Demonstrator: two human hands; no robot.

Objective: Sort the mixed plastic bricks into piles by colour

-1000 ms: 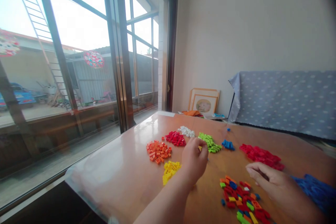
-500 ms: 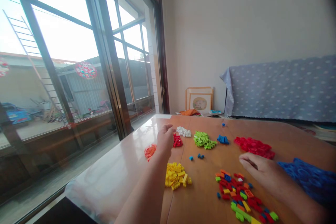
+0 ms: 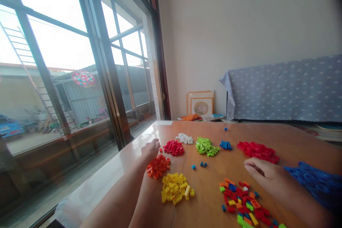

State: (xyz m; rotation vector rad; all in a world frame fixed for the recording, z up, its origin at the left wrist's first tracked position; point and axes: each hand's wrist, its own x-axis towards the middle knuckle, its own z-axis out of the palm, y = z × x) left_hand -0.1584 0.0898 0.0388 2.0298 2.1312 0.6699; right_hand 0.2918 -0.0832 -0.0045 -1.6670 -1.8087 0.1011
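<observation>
My left hand [image 3: 150, 150] is over the far left of the table, beside the pile of orange toy bricks [image 3: 158, 166], its fingers bent together. A single orange brick [image 3: 160, 150] lies just by its fingertips. Whatever those fingers may hold is hidden. Between the red brick pile [image 3: 258, 151] and the mixed-colour bricks [image 3: 239, 196] is my right hand [image 3: 263, 171], palm down, thumb and fingers curled together. I cannot make out anything in its grip. Close to my left forearm is a yellow brick pile [image 3: 176, 188].
Further back are crimson bricks [image 3: 174, 148], white bricks [image 3: 185, 138], lime-green bricks [image 3: 206, 146] and a few blue pieces [image 3: 226, 145]. Small dark-blue pieces [image 3: 203, 164] lie mid-table. A large blue pile [image 3: 315, 181] sits at the right. A glass window [image 3: 61, 42] borders the left side.
My left hand has moved left, from by the crimson bricks to beside the orange pile, uncovering both piles. My right hand stays nearly where it was. The view has shifted slightly.
</observation>
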